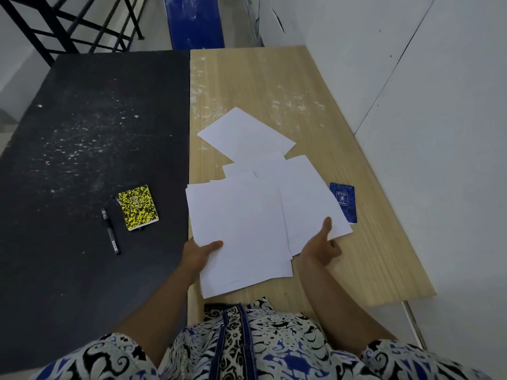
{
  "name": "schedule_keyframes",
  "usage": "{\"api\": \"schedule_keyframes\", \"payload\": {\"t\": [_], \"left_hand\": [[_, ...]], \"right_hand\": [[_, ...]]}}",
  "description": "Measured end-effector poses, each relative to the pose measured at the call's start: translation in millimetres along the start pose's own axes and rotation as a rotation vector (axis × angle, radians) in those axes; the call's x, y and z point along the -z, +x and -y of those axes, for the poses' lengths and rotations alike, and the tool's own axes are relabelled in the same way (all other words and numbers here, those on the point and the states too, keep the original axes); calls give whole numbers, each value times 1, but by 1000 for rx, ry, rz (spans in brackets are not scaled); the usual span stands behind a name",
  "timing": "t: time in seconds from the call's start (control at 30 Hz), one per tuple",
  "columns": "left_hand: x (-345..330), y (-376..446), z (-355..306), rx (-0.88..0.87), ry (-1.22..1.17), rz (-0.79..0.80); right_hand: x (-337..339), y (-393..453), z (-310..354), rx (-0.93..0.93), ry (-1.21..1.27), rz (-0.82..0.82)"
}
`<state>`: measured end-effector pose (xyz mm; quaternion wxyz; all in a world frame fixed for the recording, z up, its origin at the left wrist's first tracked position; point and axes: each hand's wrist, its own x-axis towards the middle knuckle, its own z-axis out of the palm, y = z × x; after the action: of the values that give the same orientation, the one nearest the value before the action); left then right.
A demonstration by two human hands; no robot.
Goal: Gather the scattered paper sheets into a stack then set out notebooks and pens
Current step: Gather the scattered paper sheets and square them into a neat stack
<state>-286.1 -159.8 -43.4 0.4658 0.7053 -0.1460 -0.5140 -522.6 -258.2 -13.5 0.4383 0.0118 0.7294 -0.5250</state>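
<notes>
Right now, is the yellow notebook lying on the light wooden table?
No, the yellow notebook lies on the black table, beside a black pen.

From here I cannot see the fingers of my left hand (199,252); they go under the paper stack (238,231), only the thumb lying on top. The fingers of my right hand (319,249) are partly tucked below the sheets right of that stack, thumb on the paper. The blue notebook (344,201), right of the stack, has its left edge covered by a sheet, and its cover print is too small to read. Left of the stack, a dark object pokes out from under the yellow notebook (138,207); what it is I cannot tell. Markings on the pen (110,231) beside it are illegible.
</notes>
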Motion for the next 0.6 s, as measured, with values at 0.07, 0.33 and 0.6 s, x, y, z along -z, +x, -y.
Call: {"api": "schedule_keyframes", "payload": {"t": [0.07, 0.33, 0.6], "left_hand": [[-1, -1, -1, 2, -6, 15], [0, -2, -3, 25, -5, 13], [1, 0, -20, 155, -220, 228]], "right_hand": [[-1, 4, -9, 2, -130, 62], [-11, 23, -5, -61, -384, 269], [-3, 29, -8, -126, -377, 398]]}}
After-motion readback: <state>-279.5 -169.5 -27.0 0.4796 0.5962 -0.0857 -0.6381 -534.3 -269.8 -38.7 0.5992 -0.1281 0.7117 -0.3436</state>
